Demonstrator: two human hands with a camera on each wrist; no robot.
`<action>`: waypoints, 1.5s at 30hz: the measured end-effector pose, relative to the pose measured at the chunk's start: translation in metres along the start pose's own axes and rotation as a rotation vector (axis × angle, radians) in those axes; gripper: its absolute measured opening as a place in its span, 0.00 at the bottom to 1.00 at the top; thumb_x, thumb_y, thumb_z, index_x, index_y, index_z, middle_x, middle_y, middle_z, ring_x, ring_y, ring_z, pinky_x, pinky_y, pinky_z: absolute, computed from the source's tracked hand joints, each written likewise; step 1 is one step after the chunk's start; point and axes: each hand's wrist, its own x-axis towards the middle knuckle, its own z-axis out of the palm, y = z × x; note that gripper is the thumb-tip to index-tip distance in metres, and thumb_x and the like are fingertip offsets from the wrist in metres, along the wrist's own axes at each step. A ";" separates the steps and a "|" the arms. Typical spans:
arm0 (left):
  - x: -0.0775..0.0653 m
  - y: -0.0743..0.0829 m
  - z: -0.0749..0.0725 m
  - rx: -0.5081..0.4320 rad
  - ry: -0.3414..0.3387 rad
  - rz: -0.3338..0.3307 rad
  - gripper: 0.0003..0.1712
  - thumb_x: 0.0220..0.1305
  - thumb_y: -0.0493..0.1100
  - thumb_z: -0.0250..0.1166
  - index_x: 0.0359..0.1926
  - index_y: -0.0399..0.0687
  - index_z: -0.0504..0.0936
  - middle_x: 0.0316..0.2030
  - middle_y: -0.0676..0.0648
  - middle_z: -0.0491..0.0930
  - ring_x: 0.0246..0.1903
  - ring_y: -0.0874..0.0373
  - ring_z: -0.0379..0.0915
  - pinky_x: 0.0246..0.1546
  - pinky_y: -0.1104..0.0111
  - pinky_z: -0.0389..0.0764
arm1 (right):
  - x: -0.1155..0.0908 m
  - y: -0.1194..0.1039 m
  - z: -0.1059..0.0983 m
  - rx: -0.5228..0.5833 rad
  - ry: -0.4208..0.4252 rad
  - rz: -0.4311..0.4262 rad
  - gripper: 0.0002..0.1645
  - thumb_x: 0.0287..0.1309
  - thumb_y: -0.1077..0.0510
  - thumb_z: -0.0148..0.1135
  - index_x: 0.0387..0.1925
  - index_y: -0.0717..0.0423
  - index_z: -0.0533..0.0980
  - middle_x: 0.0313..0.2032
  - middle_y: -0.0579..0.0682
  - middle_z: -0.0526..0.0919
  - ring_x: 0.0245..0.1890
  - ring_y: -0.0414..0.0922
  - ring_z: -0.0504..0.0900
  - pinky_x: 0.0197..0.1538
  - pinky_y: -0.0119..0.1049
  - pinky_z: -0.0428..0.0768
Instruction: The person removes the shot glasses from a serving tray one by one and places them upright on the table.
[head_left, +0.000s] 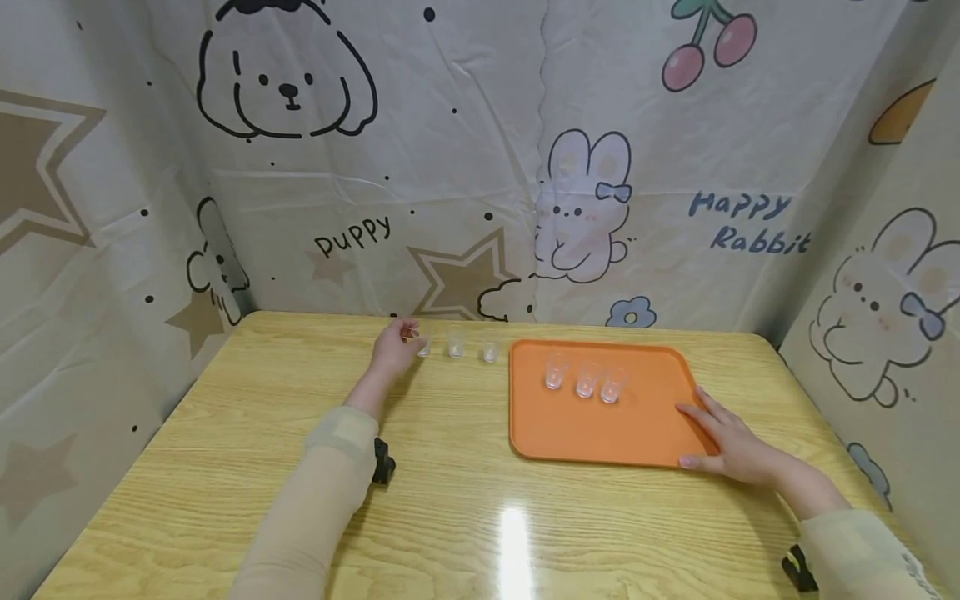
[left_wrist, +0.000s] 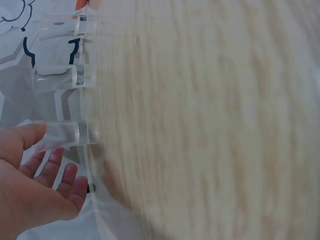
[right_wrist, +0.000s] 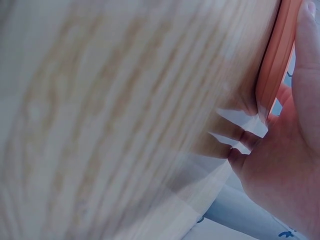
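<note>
In the head view my left hand (head_left: 396, 350) is at the far left of a row of three small clear shot glasses near the table's back edge. Its thumb and fingers lie on either side of the end shot glass (left_wrist: 67, 134), right at the rim, while the glass stands upright on the table. Beside it stand a middle shot glass (head_left: 455, 344) and a third one (head_left: 490, 348). My right hand (head_left: 738, 446) rests against the right side of an orange tray (head_left: 585, 437), its fingers spread and fairly straight over the edge.
Three more shot glasses stand upright on the tray: one at left (head_left: 554, 372), one in the middle (head_left: 587, 382) and one at right (head_left: 612, 388). A printed cloth (head_left: 450, 167) hangs around the back and sides of the wooden table (head_left: 435, 500).
</note>
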 end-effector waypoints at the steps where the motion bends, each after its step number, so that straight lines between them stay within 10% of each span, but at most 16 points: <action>1: 0.000 0.001 0.000 -0.003 -0.002 -0.002 0.23 0.64 0.36 0.59 0.59 0.33 0.68 0.50 0.35 0.73 0.54 0.42 0.65 0.57 0.54 0.67 | 0.000 0.000 0.000 0.000 0.000 0.002 0.51 0.50 0.45 0.68 0.67 0.63 0.56 0.70 0.72 0.40 0.64 0.76 0.45 0.55 0.74 0.51; 23: -0.031 0.047 -0.004 0.014 -0.022 0.013 0.38 0.61 0.40 0.65 0.69 0.41 0.58 0.63 0.38 0.64 0.64 0.40 0.57 0.61 0.52 0.65 | -0.002 -0.001 0.000 0.012 -0.003 0.016 0.51 0.51 0.45 0.68 0.68 0.62 0.55 0.70 0.71 0.39 0.64 0.76 0.43 0.54 0.76 0.50; 45: -0.064 0.096 0.053 -0.049 -0.126 0.126 0.37 0.59 0.45 0.67 0.66 0.46 0.63 0.57 0.45 0.73 0.60 0.46 0.63 0.58 0.56 0.70 | -0.001 -0.004 0.000 0.011 0.005 0.015 0.50 0.51 0.45 0.68 0.67 0.63 0.56 0.69 0.72 0.40 0.64 0.76 0.44 0.55 0.75 0.50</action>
